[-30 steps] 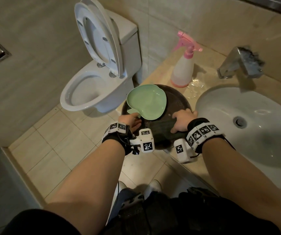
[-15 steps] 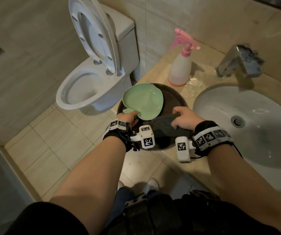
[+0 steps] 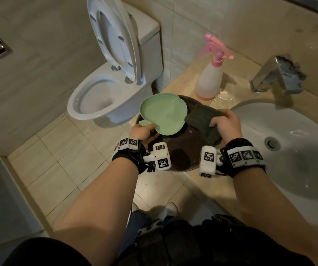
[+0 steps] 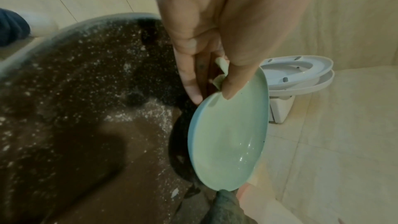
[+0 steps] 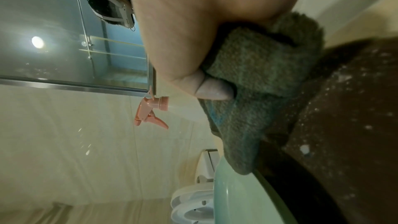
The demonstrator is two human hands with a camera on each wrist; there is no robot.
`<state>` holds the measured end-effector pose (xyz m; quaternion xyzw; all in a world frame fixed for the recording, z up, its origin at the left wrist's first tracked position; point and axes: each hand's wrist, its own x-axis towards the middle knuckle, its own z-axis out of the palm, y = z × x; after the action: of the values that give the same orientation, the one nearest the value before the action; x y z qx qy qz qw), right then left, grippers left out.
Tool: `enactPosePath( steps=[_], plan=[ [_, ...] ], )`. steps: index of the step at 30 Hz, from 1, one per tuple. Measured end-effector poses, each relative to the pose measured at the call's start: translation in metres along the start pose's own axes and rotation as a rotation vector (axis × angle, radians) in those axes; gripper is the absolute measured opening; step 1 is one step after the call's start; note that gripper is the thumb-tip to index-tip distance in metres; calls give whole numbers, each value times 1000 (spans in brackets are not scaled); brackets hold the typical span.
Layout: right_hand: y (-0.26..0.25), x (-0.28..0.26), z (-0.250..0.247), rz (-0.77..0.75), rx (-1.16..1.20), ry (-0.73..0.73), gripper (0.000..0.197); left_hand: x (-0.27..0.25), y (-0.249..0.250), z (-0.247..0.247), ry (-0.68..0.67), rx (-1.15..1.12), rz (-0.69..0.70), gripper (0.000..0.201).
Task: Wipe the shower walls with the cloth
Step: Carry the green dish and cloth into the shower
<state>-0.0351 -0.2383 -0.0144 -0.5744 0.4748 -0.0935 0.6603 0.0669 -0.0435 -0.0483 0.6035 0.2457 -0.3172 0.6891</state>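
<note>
A folded dark green cloth (image 3: 202,120) (image 5: 258,77) is gripped by my right hand (image 3: 225,124), raised just over the right side of a dark brown round tray (image 3: 185,148) on the counter. My left hand (image 3: 143,133) pinches the stem-shaped handle of a pale green apple-shaped dish (image 3: 164,114) (image 4: 230,135), thumb on top, holding it tilted above the tray's left part. The cloth's far end touches the dish rim. The speckled tray (image 4: 75,108) fills the left wrist view.
A pink-topped spray bottle (image 3: 210,77) stands on the beige counter (image 3: 173,181) behind the tray. To the right sit a white sink (image 3: 288,150) and a metal tap (image 3: 277,75). A toilet (image 3: 104,93) with raised lid stands left on tiled floor.
My right hand has closed on the cloth and lifted it off the tray toward the right. The green dish has risen and tilted in my left hand.
</note>
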Motion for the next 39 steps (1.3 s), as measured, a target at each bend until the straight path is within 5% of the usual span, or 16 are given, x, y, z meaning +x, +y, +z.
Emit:
enactPosePath(
  steps=[8,15,28,39],
  plan=[
    [-12,-12,20,-37,202,-39,40,-15,9,-19,48,-148,108,28],
    [-22,-35,64,-42,259,-146,46,-45,13,-71,180,-341,184,9],
    [-5,-126,198,-50,62,-495,40,-113,3,-213,461,-589,294,7],
    [46,-262,311,-27,-79,-773,42,-190,-35,-367,673,-789,363,12]
  ],
)
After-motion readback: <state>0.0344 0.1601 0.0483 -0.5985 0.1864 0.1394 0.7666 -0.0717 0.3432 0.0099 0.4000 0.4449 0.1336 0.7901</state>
